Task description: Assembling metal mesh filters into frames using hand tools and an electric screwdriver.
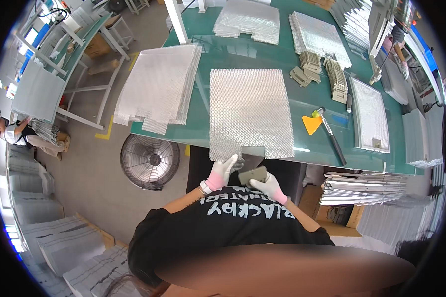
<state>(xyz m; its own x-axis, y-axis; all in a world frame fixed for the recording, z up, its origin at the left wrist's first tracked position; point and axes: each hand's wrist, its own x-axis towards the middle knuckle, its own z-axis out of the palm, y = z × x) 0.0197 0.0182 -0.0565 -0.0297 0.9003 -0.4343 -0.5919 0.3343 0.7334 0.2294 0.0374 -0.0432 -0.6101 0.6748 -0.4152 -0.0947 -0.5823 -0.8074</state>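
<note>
A silvery metal mesh sheet (250, 111) lies in front of me, its notched lower edge reaching over the table's near edge. My left hand (224, 172), in a white glove with a pink cuff, is closed at that edge, left of the notch; its fingertips are partly hidden. Within the notch shows a smooth grey plate (253, 154). My right hand (268, 186), gloved alike, grips a small grey-tan flat piece (251, 175) just below the notch.
Mesh sheets (158, 81) are stacked at the left of the green table (312, 146). To the right are small tan parts (335, 81), a hammer (332, 136), a yellow scraper (311, 123) and a framed panel (370, 115). A floor fan (151, 161) stands left; a co-worker (25, 133) sits farther off.
</note>
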